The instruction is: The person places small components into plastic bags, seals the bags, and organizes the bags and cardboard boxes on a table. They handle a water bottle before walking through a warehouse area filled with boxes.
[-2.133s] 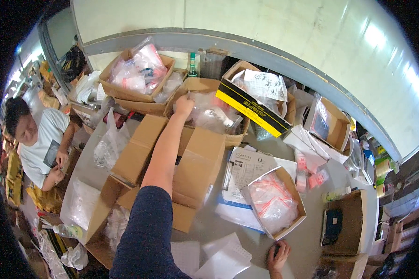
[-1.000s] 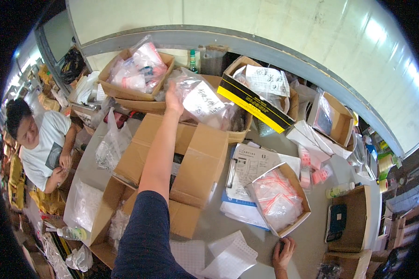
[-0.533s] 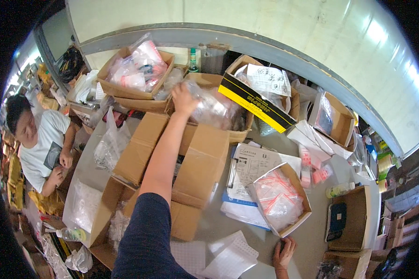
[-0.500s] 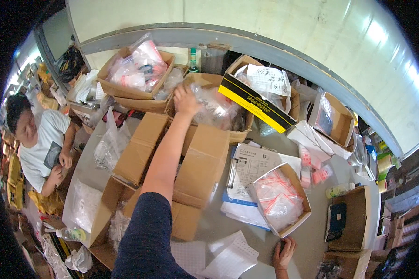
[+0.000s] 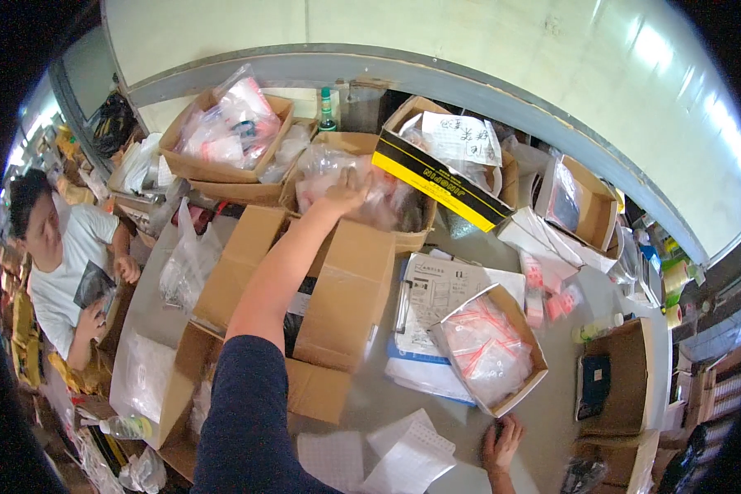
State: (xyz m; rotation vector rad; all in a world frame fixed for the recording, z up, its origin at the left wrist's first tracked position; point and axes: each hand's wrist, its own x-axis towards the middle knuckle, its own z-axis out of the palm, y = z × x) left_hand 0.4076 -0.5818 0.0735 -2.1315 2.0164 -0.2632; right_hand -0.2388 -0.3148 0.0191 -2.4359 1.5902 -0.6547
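Note:
My left arm stretches across an open brown carton [image 5: 350,288]. At its end my left hand [image 5: 350,191] is over a cardboard box [image 5: 416,239] filled with clear plastic bags [image 5: 321,169]. Its fingers look spread and slightly blurred, touching or just above the bags. Near the lower right, my right hand [image 5: 502,445] rests on the grey table [image 5: 543,412], fingers a little bent and apart, holding nothing. Just beyond it stands a small open box [image 5: 531,387] of red-edged zip bags [image 5: 490,346].
A black and yellow box [image 5: 440,177] stands right of my left hand. Another box of bags [image 5: 230,132] and a green bottle [image 5: 327,111] are at the back. A clipboard [image 5: 436,288] and loose papers [image 5: 407,453] lie on the table. A person [image 5: 70,255] is at the left.
My left hand has moved a little right and nearer over the bags, its fingers now spread more. My right hand stays in place. The whole view has shifted slightly.

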